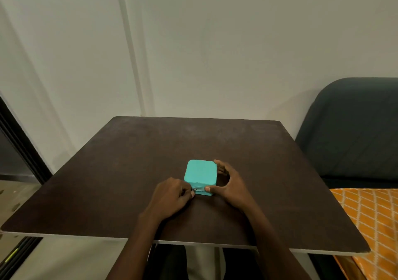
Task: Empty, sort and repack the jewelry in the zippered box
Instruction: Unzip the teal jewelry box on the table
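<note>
A small turquoise zippered box point(201, 172) sits closed on the dark brown table point(133, 161), a little nearer to me than the middle. My left hand point(172, 195) pinches the metal zipper pull point(193, 190) at the box's near left corner. My right hand point(229, 185) holds the box from its right side, thumb on the near face and fingers curled round the far right corner. No jewelry is visible.
A white wall stands behind the table. A dark grey sofa point(353, 129) is at the right, with an orange patterned cloth point(370, 221) on its seat. A dark door frame point(23, 146) runs down the left.
</note>
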